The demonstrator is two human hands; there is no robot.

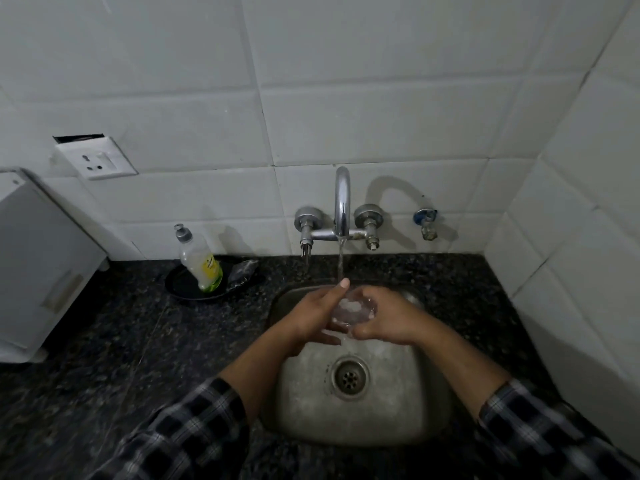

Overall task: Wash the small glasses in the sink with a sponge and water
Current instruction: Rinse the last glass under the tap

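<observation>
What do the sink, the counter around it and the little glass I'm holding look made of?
Sink: likely stainless steel, dull grey metal with a soft sheen. Counter: probably polished granite or similar stone, black with pale speckles. Glass: looks like clear glass, see-through with bright glints; clear plastic can't be ruled out.

Your small clear glass (pixel 353 311) is tipped on its side, suds inside, held between your left hand (pixel 311 318) and right hand (pixel 393 323) over the steel sink (pixel 391 410). Water (pixel 340 261) streams thinly down just behind it
</observation>
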